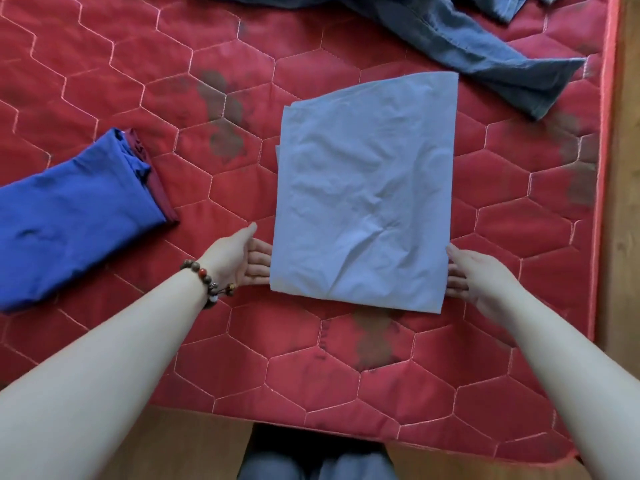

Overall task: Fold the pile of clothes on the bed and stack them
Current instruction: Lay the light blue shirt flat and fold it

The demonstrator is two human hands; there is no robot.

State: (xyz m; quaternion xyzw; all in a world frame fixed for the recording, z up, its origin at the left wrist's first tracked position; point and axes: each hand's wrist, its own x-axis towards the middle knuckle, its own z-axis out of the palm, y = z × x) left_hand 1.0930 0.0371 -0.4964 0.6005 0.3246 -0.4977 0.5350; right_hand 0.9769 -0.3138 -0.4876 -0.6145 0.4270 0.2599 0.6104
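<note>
A light blue garment (367, 188) lies folded into a flat rectangle in the middle of the red quilted bed (138, 81). My left hand (242, 258) is at its near left edge, palm up, with the fingertips slid under the cloth. My right hand (474, 271) mirrors it at the near right edge, fingers straight and tucked under the fabric. To the left sits a stack with a folded royal blue garment (69, 216) on top of a dark red one (156, 181). A heap of unfolded grey-blue clothes (467, 39) lies at the far right.
The bed's right edge (604, 168) meets a wooden floor. The near edge of the bed (311, 424) is just in front of my legs (311, 459). A beaded bracelet (207, 282) is on my left wrist.
</note>
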